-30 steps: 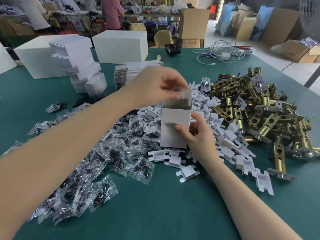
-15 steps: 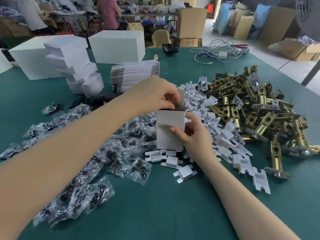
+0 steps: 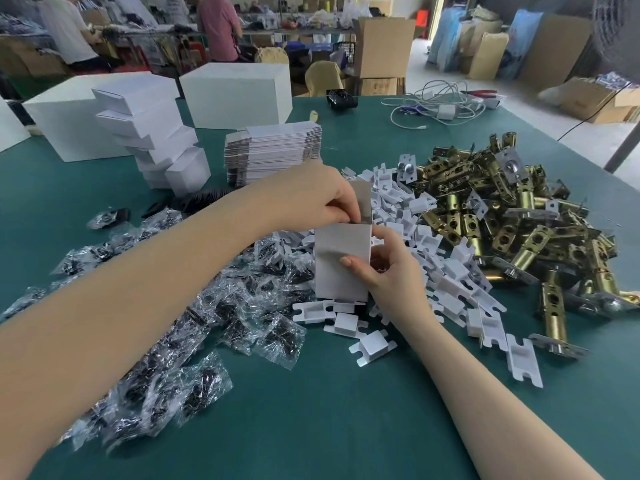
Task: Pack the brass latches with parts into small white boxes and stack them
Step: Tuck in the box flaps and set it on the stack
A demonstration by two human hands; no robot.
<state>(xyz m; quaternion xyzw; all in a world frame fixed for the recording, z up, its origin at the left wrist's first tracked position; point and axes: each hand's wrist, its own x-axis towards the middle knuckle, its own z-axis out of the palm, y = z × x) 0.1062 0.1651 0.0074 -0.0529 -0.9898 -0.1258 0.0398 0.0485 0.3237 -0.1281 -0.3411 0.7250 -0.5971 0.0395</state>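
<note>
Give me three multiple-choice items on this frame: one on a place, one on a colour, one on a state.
1. Where does the pile of brass latches lie?
A. right of the held box
B. left of it
C. on the stacked boxes

2. What colour is the table surface?
A. red
B. teal green
C. white

3. How is the small white box?
A. lying flat and shut
B. upright, top flap open
C. crushed

Answers: 1 A, the latches heap beyond the right hand; 2 B, bare cloth shows teal green; 3 B, the left hand works at its raised flap while the right hand steadies the side.
</note>
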